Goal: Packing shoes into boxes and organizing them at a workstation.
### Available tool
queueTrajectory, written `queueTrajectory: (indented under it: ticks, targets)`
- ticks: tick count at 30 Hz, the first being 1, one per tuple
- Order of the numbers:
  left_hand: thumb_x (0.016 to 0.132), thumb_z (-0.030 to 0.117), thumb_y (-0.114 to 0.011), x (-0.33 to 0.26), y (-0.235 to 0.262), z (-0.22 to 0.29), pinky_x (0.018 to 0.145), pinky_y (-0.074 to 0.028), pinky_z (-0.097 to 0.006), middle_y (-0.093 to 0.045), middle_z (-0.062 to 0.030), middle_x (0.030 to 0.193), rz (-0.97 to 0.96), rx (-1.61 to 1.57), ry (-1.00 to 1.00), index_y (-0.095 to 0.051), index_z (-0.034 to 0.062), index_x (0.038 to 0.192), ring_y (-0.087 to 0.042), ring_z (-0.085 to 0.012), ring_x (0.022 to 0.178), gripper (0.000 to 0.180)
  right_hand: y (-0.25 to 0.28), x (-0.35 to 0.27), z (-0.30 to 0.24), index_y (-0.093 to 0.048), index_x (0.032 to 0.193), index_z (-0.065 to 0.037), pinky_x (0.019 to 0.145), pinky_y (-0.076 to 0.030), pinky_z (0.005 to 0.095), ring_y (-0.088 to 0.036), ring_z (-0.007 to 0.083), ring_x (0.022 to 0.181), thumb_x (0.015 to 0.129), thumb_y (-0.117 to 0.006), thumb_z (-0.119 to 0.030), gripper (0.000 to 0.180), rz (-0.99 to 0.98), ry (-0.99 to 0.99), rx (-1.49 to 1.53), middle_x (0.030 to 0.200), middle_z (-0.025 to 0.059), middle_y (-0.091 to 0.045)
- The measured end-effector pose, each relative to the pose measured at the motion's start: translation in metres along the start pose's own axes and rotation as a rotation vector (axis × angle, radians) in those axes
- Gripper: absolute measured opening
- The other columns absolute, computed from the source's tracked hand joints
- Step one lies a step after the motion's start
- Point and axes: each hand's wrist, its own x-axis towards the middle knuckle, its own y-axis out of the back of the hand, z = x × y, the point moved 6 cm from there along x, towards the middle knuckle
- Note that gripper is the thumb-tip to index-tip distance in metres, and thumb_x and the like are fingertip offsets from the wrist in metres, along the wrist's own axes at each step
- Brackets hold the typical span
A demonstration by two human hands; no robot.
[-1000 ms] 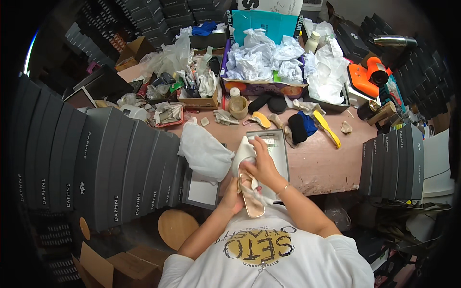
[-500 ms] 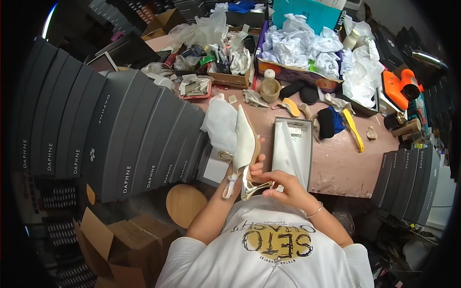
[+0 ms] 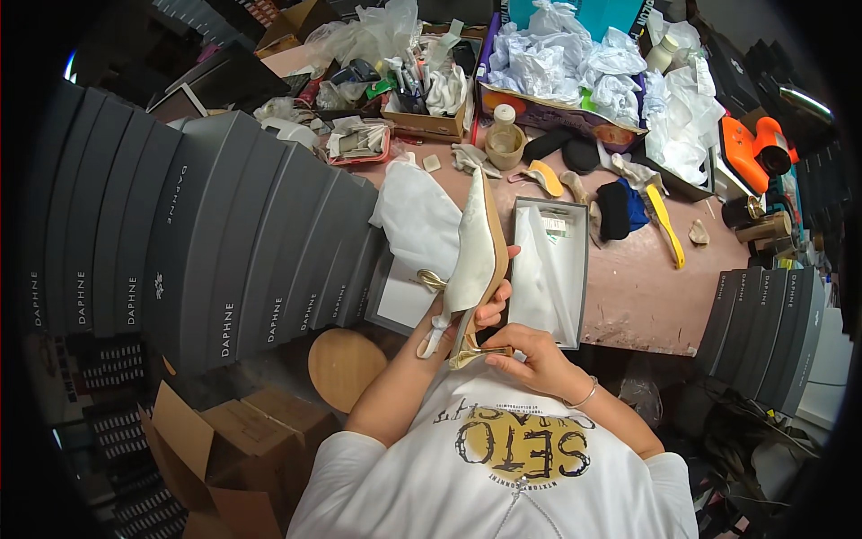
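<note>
A white pointed slingback shoe point(image 3: 474, 260) with a tan sole edge is held upright, its toe toward the far side of the bench. My left hand point(image 3: 493, 304) wraps round its middle from behind, fingertips showing past the sole. A gold ring ornament point(image 3: 431, 280) sticks out on its left side, and the thin strap point(image 3: 435, 340) hangs loose below. My right hand point(image 3: 532, 352) pinches the slim gold heel point(image 3: 469, 355) near its tip. Just beyond my right hand lies an open grey shoebox point(image 3: 567, 305) with white tissue paper point(image 3: 536, 269) inside. White wrapping point(image 3: 415, 216) lies left of the shoe.
Stacked grey shoeboxes point(image 3: 242, 242) rise on the left, with more boxes point(image 3: 759, 314) at right. A yellow-handled brush point(image 3: 664, 226), a jar point(image 3: 505, 144) and a purple box of crumpled paper point(image 3: 564, 126) occupy the pinkish bench point(image 3: 642, 296). A round stool point(image 3: 347, 370) stands below.
The shoe has turned in my hands, so more of its sole edge shows, and its toe has moved up and right. Both hands keep their hold.
</note>
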Motion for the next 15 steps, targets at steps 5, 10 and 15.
queueTrajectory:
  ticks: [5, 10, 15]
  targets:
    - [0.091, 0.061, -0.039, -0.002, 0.003, 0.010, 0.093, -0.048, -0.050, -0.050, -0.0243, 0.130, 0.399, -0.069, -0.351, -0.039, 0.0049, 0.139, -0.053, -0.0381, 0.115, 0.074, 0.006, -0.005, 0.004, -0.063, 0.097, -0.002, 0.066, -0.048, 0.0326, -0.059, 0.0182, 0.072, 0.094, -0.056, -0.018, 0.017, 0.078, -0.208, 1.232, 0.084, 0.0048, -0.063]
    - [0.089, 0.037, -0.047, -0.036, 0.040, 0.030, 0.100, -0.045, -0.045, -0.059, -0.0154, 0.122, 0.602, 0.207, -0.615, -0.050, 0.0021, 0.128, -0.056, -0.0320, 0.115, 0.052, 0.027, 0.013, 0.013, -0.063, 0.087, -0.007, 0.061, -0.042, 0.0296, -0.054, 0.0146, 0.065, 0.098, -0.045, -0.036, 0.036, 0.306, -0.235, 1.614, 0.078, 0.0035, -0.062]
    - [0.091, 0.046, -0.049, -0.067, 0.044, 0.003, 0.093, -0.050, -0.047, -0.055, -0.0136, 0.125, 0.832, 0.177, -0.580, -0.049, 0.0028, 0.126, -0.055, -0.0298, 0.114, 0.055, 0.047, 0.011, 0.054, -0.062, 0.081, -0.008, 0.059, -0.041, 0.0292, -0.050, 0.0144, 0.061, 0.097, -0.046, -0.038, 0.038, 0.447, -0.299, 1.535, 0.072, 0.0022, -0.059]
